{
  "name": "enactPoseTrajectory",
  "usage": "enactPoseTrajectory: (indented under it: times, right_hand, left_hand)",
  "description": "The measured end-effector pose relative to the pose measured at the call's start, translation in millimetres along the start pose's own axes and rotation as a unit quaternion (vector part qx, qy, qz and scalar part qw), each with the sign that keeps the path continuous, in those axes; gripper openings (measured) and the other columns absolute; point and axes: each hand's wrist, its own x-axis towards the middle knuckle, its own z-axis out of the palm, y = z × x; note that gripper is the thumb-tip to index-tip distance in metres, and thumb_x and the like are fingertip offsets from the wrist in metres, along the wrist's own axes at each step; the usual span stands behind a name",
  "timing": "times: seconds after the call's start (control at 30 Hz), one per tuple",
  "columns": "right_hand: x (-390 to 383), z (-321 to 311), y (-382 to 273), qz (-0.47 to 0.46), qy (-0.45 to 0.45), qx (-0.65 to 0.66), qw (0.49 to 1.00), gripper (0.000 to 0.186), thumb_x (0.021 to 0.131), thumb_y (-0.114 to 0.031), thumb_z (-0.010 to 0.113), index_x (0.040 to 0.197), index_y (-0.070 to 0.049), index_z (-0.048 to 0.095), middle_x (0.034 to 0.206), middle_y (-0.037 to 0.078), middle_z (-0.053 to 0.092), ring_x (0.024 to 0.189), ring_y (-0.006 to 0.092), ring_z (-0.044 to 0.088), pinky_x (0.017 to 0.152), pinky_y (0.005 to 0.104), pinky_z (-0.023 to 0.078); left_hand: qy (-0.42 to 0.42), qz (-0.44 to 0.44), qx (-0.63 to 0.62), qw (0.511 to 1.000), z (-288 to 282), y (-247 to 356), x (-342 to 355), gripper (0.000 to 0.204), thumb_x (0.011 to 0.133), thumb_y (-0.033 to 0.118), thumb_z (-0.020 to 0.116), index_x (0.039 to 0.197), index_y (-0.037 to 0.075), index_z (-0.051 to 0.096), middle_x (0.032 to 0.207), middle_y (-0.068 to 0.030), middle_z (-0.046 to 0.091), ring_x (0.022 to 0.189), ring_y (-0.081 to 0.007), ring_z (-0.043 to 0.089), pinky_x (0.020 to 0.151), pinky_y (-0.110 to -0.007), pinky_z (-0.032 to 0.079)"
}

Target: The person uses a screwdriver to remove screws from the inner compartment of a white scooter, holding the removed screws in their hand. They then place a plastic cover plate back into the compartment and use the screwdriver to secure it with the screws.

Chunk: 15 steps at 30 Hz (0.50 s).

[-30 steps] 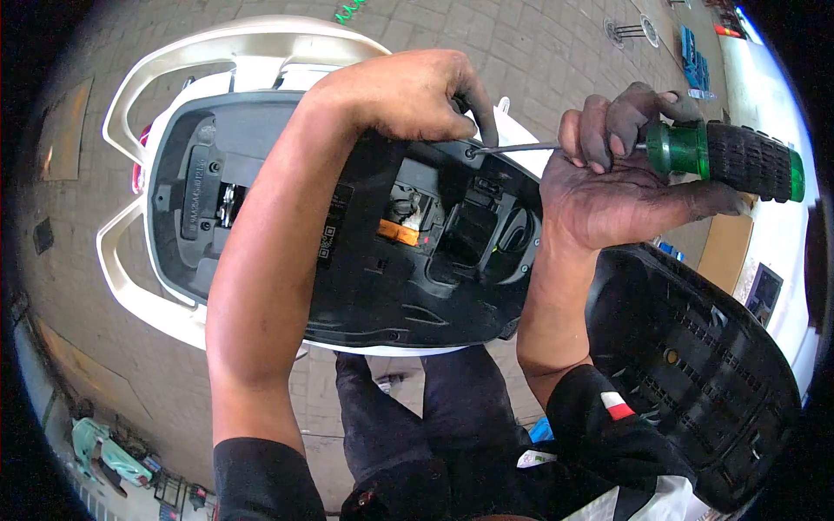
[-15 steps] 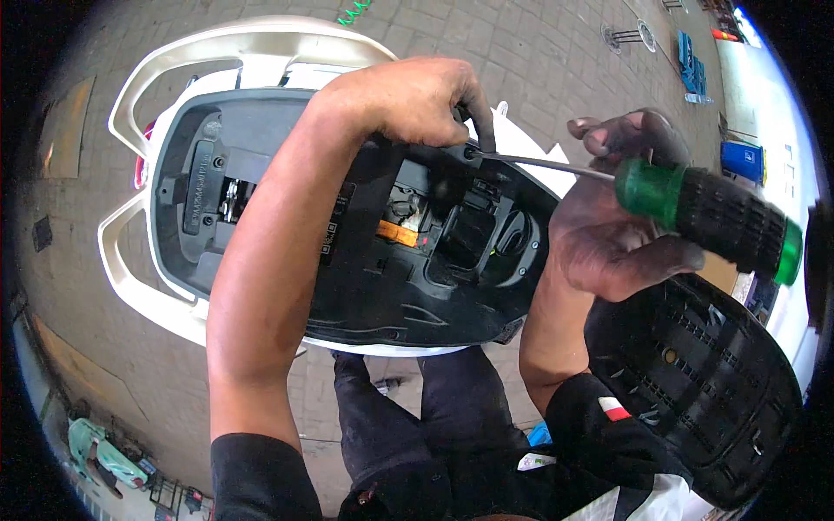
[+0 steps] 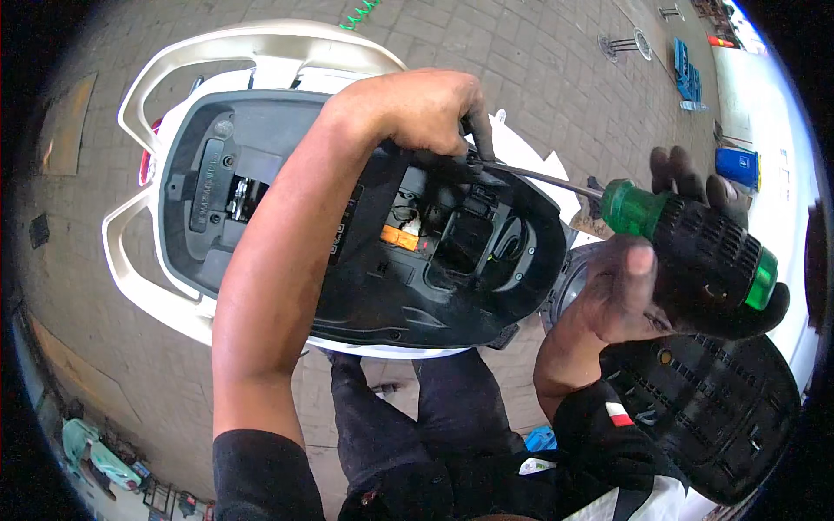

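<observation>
Right hand (image 3: 634,304) grip was half open, cradling screwdriver (image 3: 695,239), likely so it could roll; left hand (image 3: 426,108) fingertip met shaft (image 3: 543,178), probably steadying it, grip closure unclear

Left forearm (image 3: 274,252) angled up-right, wrist (image 3: 352,113) bent; left hand (image 3: 430,108) fingers curled, index pointing down. Right forearm (image 3: 569,356) shorter in view; right hand (image 3: 627,304) splayed, thumb apart, fingers spread.

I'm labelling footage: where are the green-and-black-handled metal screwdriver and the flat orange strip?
Green-and-black-handled metal screwdriver (image 3: 702,243), head view: black grip.
Flat orange strip (image 3: 400,237), head view: upper face.
</observation>
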Motion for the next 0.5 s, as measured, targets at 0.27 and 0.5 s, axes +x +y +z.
enactPoseTrajectory:
  times: [0.27, 0.5]
  right_hand:
    - [-40.7, -25.0, -30.5, 0.041, -0.141, 0.322, 0.935, 0.056, 0.087, -0.047, 0.072, 0.132, -0.018, 0.054, 0.131, 0.018, 0.055, 0.126, 0.0401, 0.05, 0.107, 0.063, 0.044]
    - [-60.0, 0.8, -32.6, -0.163, -0.099, 0.196, 0.962, 0.033, 0.087, -0.042, 0.072, 0.117, -0.034, 0.064, 0.113, 0.005, 0.059, 0.113, 0.0321, 0.058, 0.094, 0.059, 0.054]
  left_hand:
    - [-0.004, 0.019, -0.013, 1.0, 3.1, -6.3, 3.6, 0.029, 0.073, 0.008, 0.07, 0.101, 0.009, 0.08, 0.094, -0.013, 0.076, 0.088, -0.0267, 0.071, 0.081, -0.037, 0.055]
    - [0.033, 0.028, -0.007, 0.999, 2.9, -5.7, 2.5, 0.032, 0.073, 0.012, 0.072, 0.105, 0.009, 0.077, 0.097, -0.0149, 0.075, 0.092, -0.0278, 0.07, 0.082, -0.039, 0.054]
